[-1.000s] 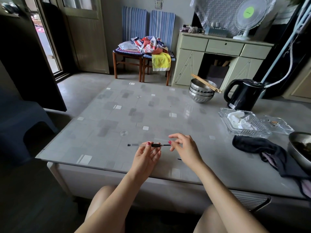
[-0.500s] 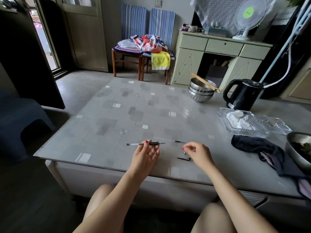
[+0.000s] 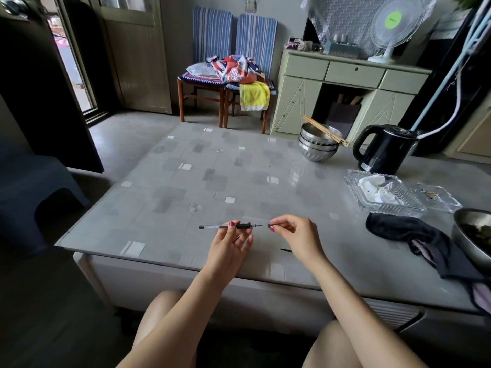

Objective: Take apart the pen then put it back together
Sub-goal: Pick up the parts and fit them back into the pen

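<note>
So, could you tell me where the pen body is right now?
In the head view, the pen body is held level in the left hand above the table's near edge, its tip pointing at the right hand.

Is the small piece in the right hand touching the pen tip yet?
Apart. The head view shows bare table between the small piece and the pen tip.

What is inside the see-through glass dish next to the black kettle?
The clear ribbed glass dish holds crumpled white tissue. Whatever lies under the tissue is covered, so it cannot be seen.
</note>
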